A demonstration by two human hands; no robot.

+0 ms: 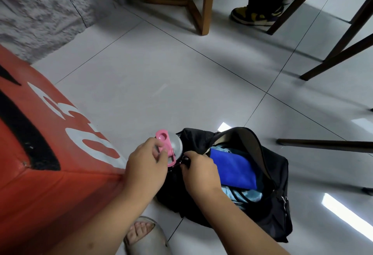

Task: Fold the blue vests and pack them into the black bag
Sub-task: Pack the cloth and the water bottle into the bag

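Item: open black fabric bag (272,184), folded blue vest (234,170) inside, right of the fingers. Left hand (145,166) fingers grasp pink-lidded bottle (171,145); right hand (199,172) fingers pinch bag edge. Bottle is best tucked beside the vest, opening held wide.

I can't see the body of the bottle (171,148) behind my left hand (145,164). My right hand (199,171) covers the bag (270,178) edge it grips. At 9 o'clock the red cushion (40,154) is cropped; its lettering is partly cut.
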